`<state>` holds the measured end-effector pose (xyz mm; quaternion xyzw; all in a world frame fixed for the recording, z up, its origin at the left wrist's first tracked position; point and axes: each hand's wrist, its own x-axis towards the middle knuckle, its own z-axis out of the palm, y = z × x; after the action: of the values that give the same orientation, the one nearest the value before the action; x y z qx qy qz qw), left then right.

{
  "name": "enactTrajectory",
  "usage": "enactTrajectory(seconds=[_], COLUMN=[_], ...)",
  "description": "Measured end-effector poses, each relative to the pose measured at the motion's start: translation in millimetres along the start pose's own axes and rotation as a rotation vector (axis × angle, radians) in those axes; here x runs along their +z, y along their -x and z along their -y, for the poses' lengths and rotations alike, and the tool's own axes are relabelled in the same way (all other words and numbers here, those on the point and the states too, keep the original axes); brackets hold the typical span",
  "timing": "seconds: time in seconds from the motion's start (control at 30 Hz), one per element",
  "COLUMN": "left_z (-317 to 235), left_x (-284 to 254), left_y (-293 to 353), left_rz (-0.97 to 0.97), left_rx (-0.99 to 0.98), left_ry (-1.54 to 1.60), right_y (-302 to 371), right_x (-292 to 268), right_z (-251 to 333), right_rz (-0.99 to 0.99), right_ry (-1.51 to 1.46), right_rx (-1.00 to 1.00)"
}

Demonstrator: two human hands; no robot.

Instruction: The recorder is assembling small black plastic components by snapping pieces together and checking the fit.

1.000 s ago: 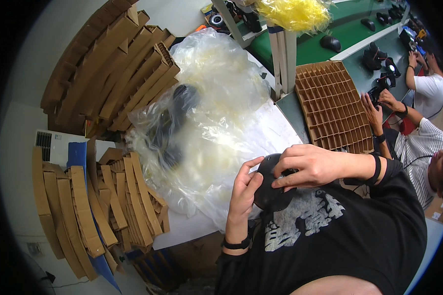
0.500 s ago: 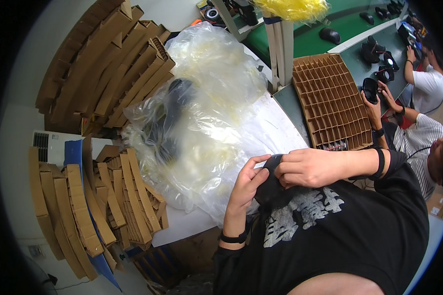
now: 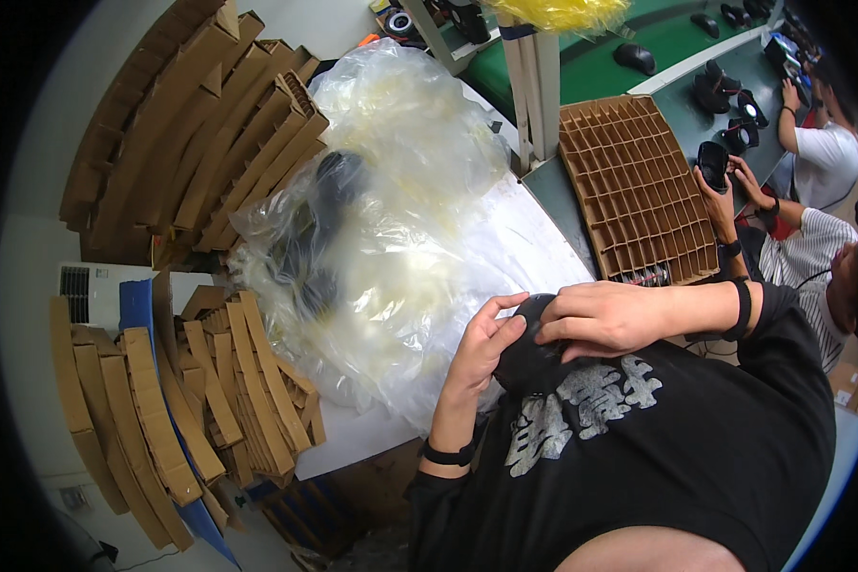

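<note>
Clear plastic sheeting (image 3: 396, 238) lies over the white bench (image 3: 539, 234). By the bench's near edge, my left fingers (image 3: 505, 336) pinch the black part (image 3: 522, 370); my right fingers (image 3: 564, 327) bend over it, grip hidden. I'd brace left, working the right gently.

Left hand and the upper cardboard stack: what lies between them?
In the head view, a heap of clear plastic, dark shapes showing through it, fills most of the stretch between left hand and stack.
</note>
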<state>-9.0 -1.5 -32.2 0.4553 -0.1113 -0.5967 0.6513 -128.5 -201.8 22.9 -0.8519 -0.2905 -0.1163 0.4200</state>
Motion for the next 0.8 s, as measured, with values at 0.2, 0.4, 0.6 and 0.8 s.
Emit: enactTrajectory(seconds=[0.2, 0.4, 0.6, 0.8], left_z=[-2, -3, 2, 3], left_x=[3, 1, -6, -3], left_y=[1, 1, -2, -5], left_rz=[-0.041, -0.027, -0.023, -0.055], left_rx=[0.013, 0.003, -0.014, 0.001], left_ry=[0.054, 0.001, 0.010, 0.010], right_y=[4, 7, 8, 8], right_x=[10, 21, 25, 24], right_z=[4, 1, 0, -1], right_rz=[-0.101, -0.162, -0.051, 0.007], right_ry=[0.113, 0.099, 0.385, 0.410], right_rx=[0.040, 0.039, -0.037, -0.010])
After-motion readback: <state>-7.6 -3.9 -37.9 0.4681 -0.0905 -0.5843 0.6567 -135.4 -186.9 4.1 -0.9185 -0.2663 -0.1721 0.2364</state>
